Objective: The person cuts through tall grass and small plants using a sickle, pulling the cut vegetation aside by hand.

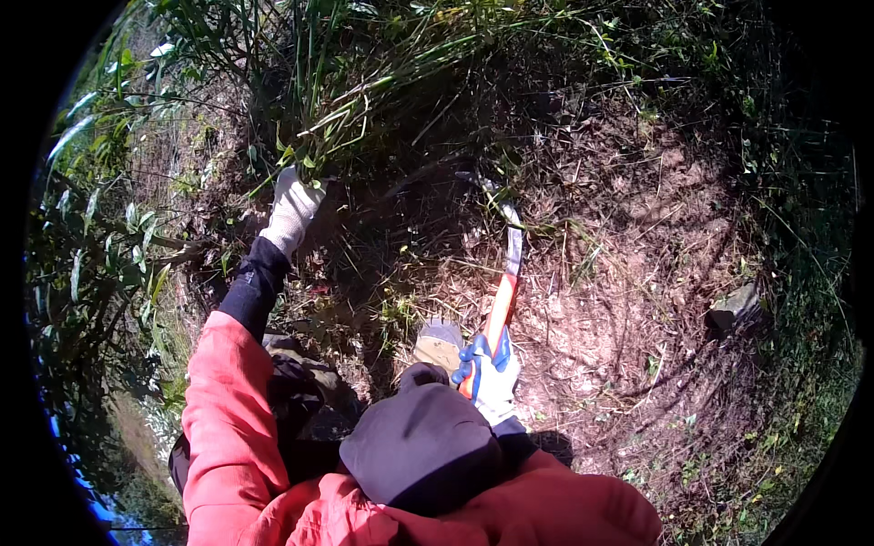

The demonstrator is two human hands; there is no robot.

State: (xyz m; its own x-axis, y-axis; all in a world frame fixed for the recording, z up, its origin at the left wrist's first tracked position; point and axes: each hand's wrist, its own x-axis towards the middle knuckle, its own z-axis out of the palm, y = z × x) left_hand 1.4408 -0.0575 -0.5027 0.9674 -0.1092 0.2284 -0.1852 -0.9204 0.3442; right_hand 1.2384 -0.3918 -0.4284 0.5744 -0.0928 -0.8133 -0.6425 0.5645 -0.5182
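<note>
My left hand [295, 208], in a white knit work glove, is closed around a bunch of long green grass stalks [355, 109]. The stalks fan out upward and to the right from my fist. Lower down, my right hand [488, 375] wears a white glove with blue coating and grips the orange-red handle [502, 305] of a sickle. The sickle's curved metal blade [513, 239] points away from me over the ground, apart from my left hand. A few green blades lie across it, and its tip is partly lost in shadow.
A boot toe [438, 341] shows on the ground before me. Dry cut stalks and bare soil [601, 341] spread to the right, with a stone [734, 307] farther over. Leafy plants [89, 252] crowd the left, and dense weeds [812, 225] border the right.
</note>
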